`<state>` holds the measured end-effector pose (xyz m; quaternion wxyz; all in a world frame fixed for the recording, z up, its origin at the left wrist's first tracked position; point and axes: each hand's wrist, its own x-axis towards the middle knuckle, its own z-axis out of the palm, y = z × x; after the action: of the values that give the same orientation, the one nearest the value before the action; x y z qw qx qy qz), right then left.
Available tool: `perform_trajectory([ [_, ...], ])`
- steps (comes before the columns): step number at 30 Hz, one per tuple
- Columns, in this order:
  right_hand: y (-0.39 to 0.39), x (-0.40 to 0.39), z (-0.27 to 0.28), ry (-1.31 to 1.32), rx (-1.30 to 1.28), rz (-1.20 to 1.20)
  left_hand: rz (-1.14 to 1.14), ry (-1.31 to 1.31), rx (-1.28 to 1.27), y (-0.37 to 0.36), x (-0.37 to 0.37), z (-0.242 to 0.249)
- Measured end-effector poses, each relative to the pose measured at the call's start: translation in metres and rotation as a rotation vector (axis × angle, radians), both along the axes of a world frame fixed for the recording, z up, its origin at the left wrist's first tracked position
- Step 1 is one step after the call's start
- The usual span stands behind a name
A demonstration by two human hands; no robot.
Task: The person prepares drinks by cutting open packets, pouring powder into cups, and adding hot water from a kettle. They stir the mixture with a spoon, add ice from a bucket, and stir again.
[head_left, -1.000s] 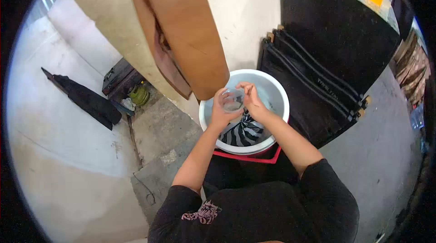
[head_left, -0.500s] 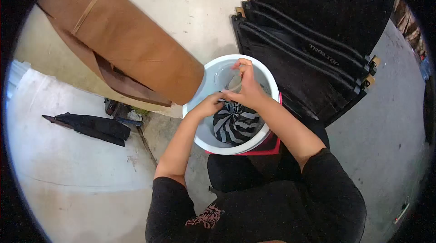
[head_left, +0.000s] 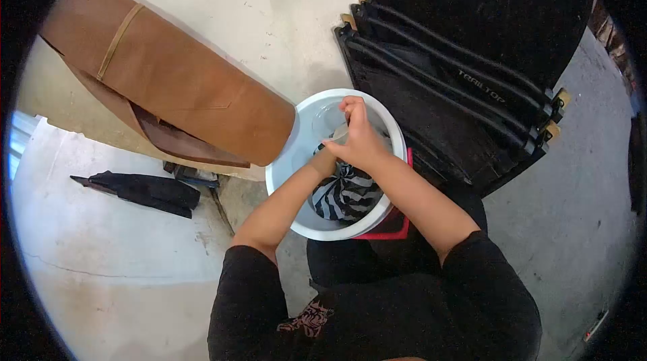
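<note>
A white bucket (head_left: 276,182) stands in front of me, and both my hands are inside its rim. In it lies a gathered bundle of black-and-grey striped cloth (head_left: 344,196), its folds drawn together near the top. My right hand (head_left: 360,142) is above the bundle, fingers curled round a pale translucent thing (head_left: 339,136) whose kind I cannot make out. Close beside it, my left hand (head_left: 326,161) reaches down at the bundle's upper edge. Its fingers are mostly hidden behind the right hand. A round clear shape (head_left: 326,118) shows at the bucket's far side.
A large brown rolled sheet (head_left: 189,78) reaches the bucket's left rim. Black folded panels with tubing, marked "TRAILTOP" (head_left: 482,84), lie at the right. A red edge (head_left: 397,231) shows under the bucket. A black folded item (head_left: 145,191) lies at the left.
My left hand has pushed forward and right, under the right hand, so its fingers are now covered. The right hand has lowered slightly. The whole view has shifted a little.
</note>
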<state>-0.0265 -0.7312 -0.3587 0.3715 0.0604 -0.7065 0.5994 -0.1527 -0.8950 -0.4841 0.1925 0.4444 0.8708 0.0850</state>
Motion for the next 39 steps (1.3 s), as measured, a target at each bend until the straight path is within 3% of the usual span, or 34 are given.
perform_trajectory([
  [14,0.001,-0.006,-0.006,0.002,-0.002,0.03,0.103,-0.034,-0.035,-0.001,-0.004,-0.032],
  [27,0.003,-0.009,-0.007,-0.048,0.04,-0.029,0.186,-0.086,0.065,-0.008,-0.008,-0.022],
  [29,0.004,-0.008,-0.006,-0.067,0.059,-0.025,0.24,-0.154,0.153,-0.018,-0.008,-0.007],
  [32,0.003,-0.009,-0.008,-0.068,0.079,-0.028,0.583,-0.581,0.293,-0.024,0.004,0.06],
  [34,0.001,-0.011,-0.01,-0.063,0.08,-0.03,0.585,-0.449,0.278,-0.027,0.008,0.112],
  [36,0.002,-0.01,-0.009,-0.1,0.077,-0.004,0.631,-0.476,0.366,-0.025,0.016,0.167],
  [39,0.002,-0.008,-0.005,-0.065,0.109,0.056,0.512,-0.373,0.401,-0.017,0.02,0.222],
])
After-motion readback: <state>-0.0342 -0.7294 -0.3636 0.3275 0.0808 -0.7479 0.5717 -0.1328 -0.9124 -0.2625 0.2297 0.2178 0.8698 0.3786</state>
